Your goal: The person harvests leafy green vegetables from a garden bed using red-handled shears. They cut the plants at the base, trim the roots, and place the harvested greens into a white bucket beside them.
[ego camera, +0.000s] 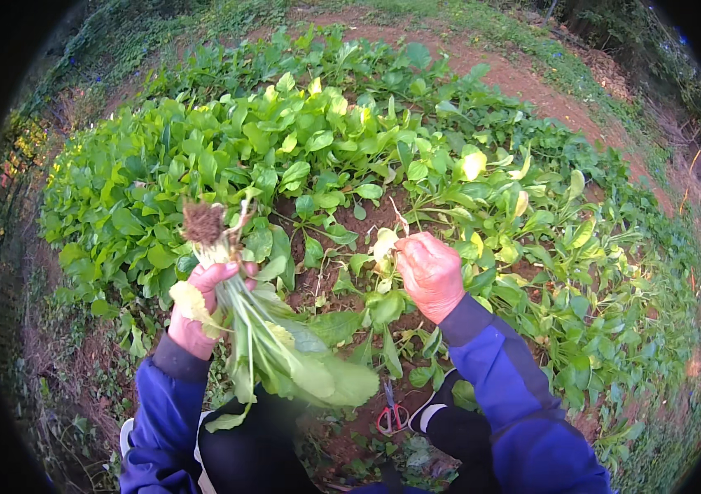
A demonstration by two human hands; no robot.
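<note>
My left hand [207, 287] is wrapped around the stems of an uprooted bunch of leafy greens [276, 346]. Its roots, with a clump of brown soil [203, 223], point up and away from me, while the broad leaves hang over my lap. Over the bed, my right hand [429, 273] has its fingers pinched on a pale yellowed leaf [384, 244]. A thin whitish stalk or root [400, 216] sticks out beyond those fingertips; whether it belongs to that leaf I cannot tell. On the soil below lie scissors with red handles [392, 417], blades pointing away from me.
Dense leafy greens [202, 148] fill the bed ahead and to the left. Yellowing plants [529, 228] grow on the right. Bare reddish soil [499, 68] runs along the far side. My shoe [434, 404] rests close to the scissors.
</note>
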